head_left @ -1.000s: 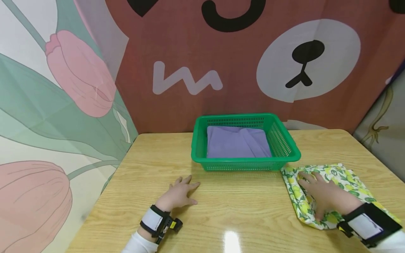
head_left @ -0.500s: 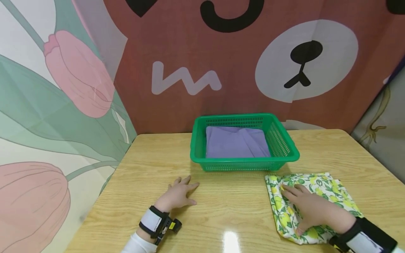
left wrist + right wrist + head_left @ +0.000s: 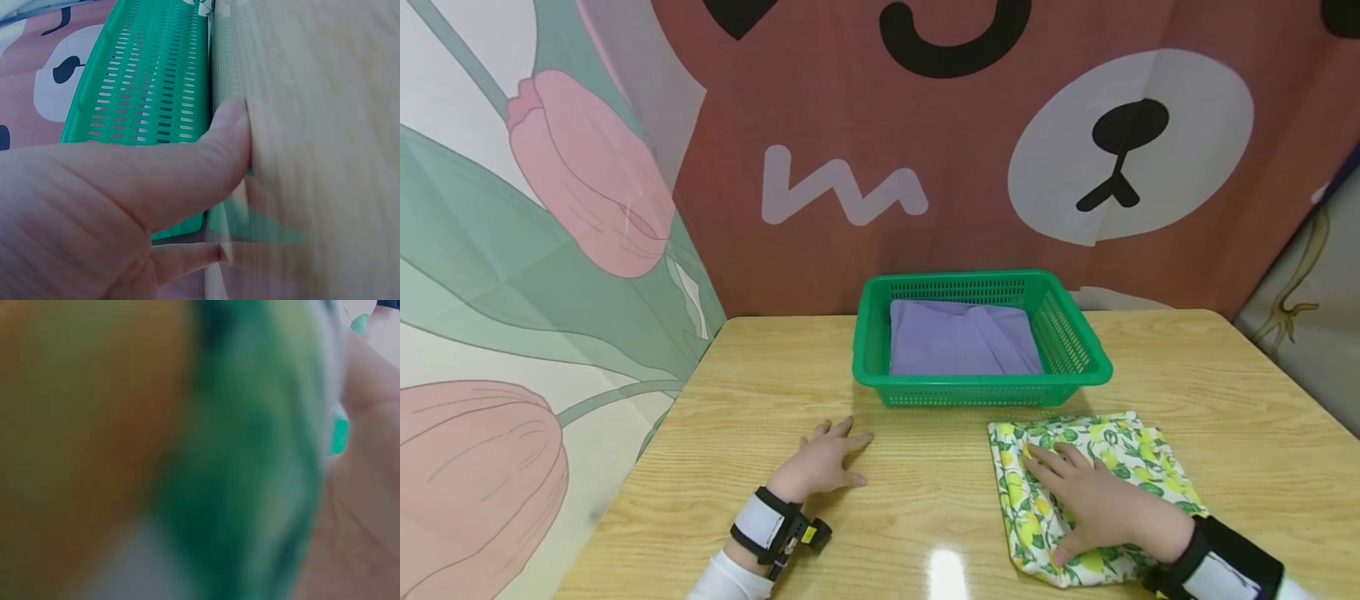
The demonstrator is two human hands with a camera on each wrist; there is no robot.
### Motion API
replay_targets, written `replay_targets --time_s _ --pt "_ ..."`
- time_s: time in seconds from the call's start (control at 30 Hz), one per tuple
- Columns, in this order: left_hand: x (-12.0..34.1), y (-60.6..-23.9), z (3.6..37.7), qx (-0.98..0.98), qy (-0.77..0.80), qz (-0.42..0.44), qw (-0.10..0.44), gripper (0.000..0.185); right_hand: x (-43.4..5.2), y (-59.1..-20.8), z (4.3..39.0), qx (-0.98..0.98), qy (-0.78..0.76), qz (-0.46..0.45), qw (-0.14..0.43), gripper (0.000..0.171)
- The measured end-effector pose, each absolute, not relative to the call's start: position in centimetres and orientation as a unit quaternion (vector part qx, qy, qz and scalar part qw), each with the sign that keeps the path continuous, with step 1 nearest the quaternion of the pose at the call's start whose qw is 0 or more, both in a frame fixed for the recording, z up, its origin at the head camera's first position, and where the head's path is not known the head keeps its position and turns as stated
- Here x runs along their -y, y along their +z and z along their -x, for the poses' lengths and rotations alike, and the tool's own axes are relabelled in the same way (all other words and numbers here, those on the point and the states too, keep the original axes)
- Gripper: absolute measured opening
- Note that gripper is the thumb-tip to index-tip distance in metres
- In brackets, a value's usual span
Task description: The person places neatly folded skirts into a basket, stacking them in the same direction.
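Note:
A folded cloth with a lemon-and-leaf print [image 3: 1138, 454] lies on the table, in front of the basket and to its right. On top of it rests my right hand [image 3: 1097, 504], fingers spread and fairly straight. The right wrist view is mostly filled by the blurred print [image 3: 250, 444], with the palm [image 3: 369, 487] at its right edge. My left hand [image 3: 822, 462] lies on bare wood at the left, fingers spread, holding nothing. In the left wrist view its thumb [image 3: 206, 156] touches the tabletop, and the basket's slotted wall shows behind.
A green plastic basket [image 3: 970, 381] stands at the back of the wooden table [image 3: 775, 367], with a folded purple cloth [image 3: 958, 337] inside. Behind the table hangs a printed backdrop [image 3: 850, 250] with a bear face and tulips.
The lemon-print cloth has slid left and slightly toward me under my right hand, which moved along with it. My left hand and the basket have stayed in place.

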State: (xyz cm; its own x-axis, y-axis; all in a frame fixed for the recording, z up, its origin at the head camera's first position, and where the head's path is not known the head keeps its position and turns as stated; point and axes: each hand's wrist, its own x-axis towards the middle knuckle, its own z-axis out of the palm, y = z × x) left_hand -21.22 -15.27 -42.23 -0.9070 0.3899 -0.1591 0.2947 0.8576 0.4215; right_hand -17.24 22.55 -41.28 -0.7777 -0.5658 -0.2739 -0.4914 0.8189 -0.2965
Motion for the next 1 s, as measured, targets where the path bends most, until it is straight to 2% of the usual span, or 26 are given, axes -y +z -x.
replay_targets --time_s 1.0 --pt "15.2 -41.9 20.9 -0.956 0.199 -0.176 0.122 0.063 -16.0 -41.3 18.4 -0.935 -0.107 0.295 0.166 0.112"
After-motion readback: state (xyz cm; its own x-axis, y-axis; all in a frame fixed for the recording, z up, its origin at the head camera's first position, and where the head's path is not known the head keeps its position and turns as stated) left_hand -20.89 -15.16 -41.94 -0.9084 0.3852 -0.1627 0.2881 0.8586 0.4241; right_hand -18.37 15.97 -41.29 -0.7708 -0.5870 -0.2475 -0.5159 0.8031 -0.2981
